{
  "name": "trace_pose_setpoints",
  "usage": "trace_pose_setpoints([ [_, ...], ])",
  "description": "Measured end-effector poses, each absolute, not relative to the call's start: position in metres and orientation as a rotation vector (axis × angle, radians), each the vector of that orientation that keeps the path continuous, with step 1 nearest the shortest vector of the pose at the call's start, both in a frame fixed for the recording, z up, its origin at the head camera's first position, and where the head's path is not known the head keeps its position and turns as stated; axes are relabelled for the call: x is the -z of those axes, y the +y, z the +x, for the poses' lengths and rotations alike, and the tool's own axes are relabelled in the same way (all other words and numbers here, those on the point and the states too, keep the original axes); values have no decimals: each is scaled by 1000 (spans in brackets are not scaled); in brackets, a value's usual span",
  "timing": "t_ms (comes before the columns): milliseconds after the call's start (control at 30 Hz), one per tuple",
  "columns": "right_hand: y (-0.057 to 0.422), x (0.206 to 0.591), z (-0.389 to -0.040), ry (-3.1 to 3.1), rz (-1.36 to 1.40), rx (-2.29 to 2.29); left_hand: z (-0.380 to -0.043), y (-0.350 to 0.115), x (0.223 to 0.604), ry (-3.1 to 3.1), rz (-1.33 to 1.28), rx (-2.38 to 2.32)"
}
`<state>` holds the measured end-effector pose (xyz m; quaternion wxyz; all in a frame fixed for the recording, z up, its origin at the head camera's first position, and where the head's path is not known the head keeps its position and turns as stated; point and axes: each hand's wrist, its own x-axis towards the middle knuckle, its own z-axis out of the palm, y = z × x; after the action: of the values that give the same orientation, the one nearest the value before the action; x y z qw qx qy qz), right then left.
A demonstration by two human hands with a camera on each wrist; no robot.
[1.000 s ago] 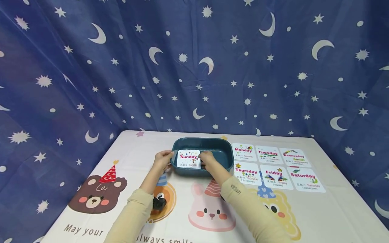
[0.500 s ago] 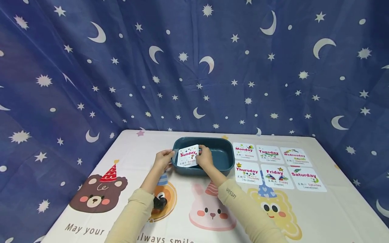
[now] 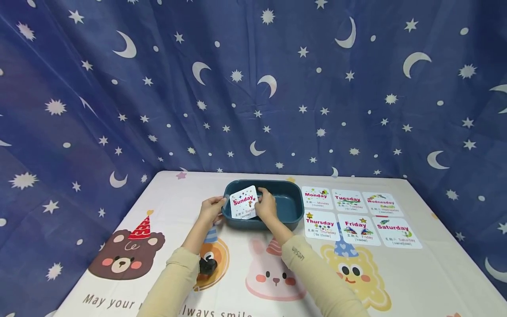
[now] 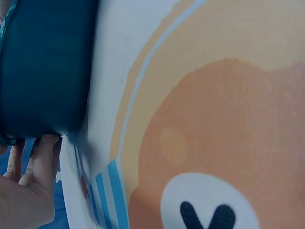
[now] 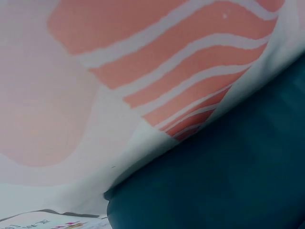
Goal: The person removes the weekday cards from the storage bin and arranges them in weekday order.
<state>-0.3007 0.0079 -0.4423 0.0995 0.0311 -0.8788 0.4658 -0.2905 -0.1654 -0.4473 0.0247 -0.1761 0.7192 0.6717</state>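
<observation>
A dark teal plastic box [image 3: 291, 202] stands on the table; its side fills the left part of the left wrist view. My left hand [image 3: 210, 211] grips the box's left end, and in the left wrist view its fingers [image 4: 43, 160] lie against that end. With my right hand [image 3: 267, 206] I pinch the right edge of a white "Sunday" card [image 3: 242, 204]. The card tilts up at its right side, over the left half of the box. Only the box's outer wall [image 5: 214, 186] shows in the right wrist view; the right hand is out of sight there.
Right of the box, two rows of day cards lie face up: Monday [image 3: 317, 199], Tuesday [image 3: 347, 201] and Wednesday [image 3: 381, 206] behind, Thursday [image 3: 321, 225], Friday [image 3: 358, 230] and Saturday [image 3: 397, 233] in front. A cartoon-print cloth [image 3: 428, 281] covers the table; a starry blue curtain [image 3: 253, 88] hangs behind.
The "Sunday" card has gone from level to tilted, its right side rising. My right hand has shifted slightly away from me with it. The left hand stays on the box.
</observation>
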Motion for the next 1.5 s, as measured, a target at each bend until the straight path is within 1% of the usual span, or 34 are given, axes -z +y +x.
trace_pose_setpoints([
  [167,7,443,-301,-2574,133,-1445,-289,-167,447,2229,-549,-2079],
  [467,6,440,-307,-2551,225,-1435,-293,-173,444,2250,-560,-2068],
  [967,5,446,-305,-2475,216,-1589,-290,-173,449,2230,-598,-2069],
  [1267,12,448,-303,-2403,211,-1907,-286,-170,447,2224,-569,-2068],
  [1500,23,438,-302,-2303,275,-2052,-288,-166,446,2238,-556,-2053],
])
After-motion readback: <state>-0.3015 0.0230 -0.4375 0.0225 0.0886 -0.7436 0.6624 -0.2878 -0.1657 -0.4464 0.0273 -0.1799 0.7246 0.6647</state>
